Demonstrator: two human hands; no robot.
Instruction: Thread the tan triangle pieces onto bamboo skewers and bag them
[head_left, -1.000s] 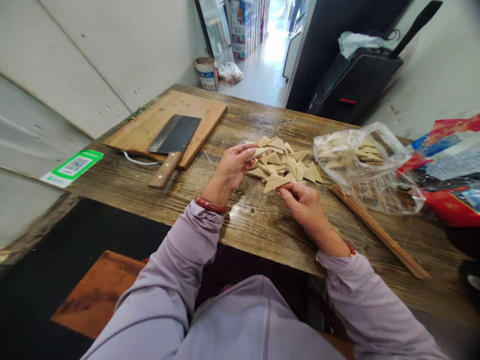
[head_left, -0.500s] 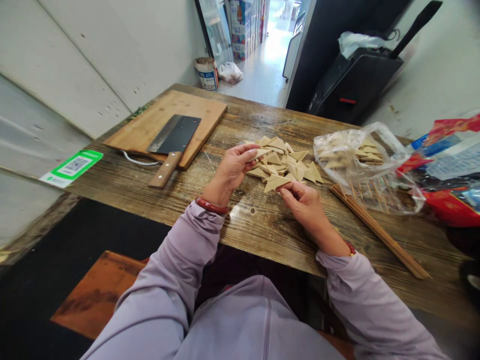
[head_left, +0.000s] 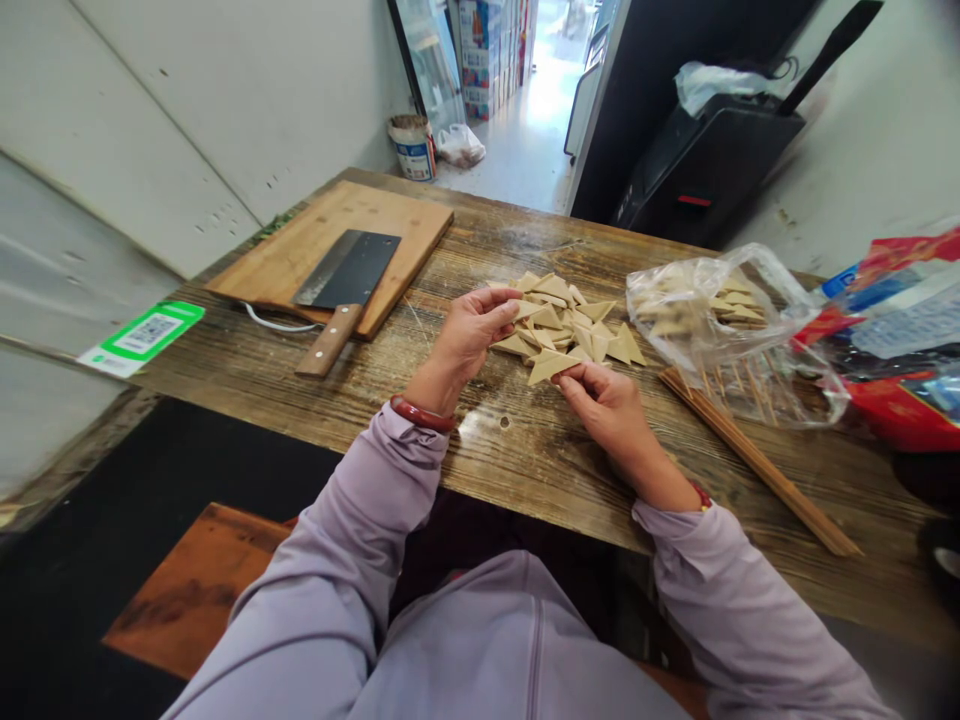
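Note:
A heap of tan triangular tofu pieces (head_left: 581, 318) lies on the wooden table (head_left: 517, 460). My left hand (head_left: 472, 330) is closed in a pinch on one triangle at the heap's left edge. My right hand (head_left: 611, 405) pinches another tofu triangle (head_left: 550, 366) at the heap's near edge, held just above the table. Both wrists rest low over the tabletop, a red bangle on the left one.
A cleaver (head_left: 341, 285) lies on a cutting board (head_left: 315, 235) at the left. A clear plastic bag (head_left: 720, 320) with more triangles sits at the right, beside a bundle of bamboo skewers (head_left: 757, 465) and red packaging (head_left: 900, 330). A bench (head_left: 195, 580) stands below.
My left hand's fingers have curled a little tighter over its triangle. The right hand and its piece have stayed almost still.

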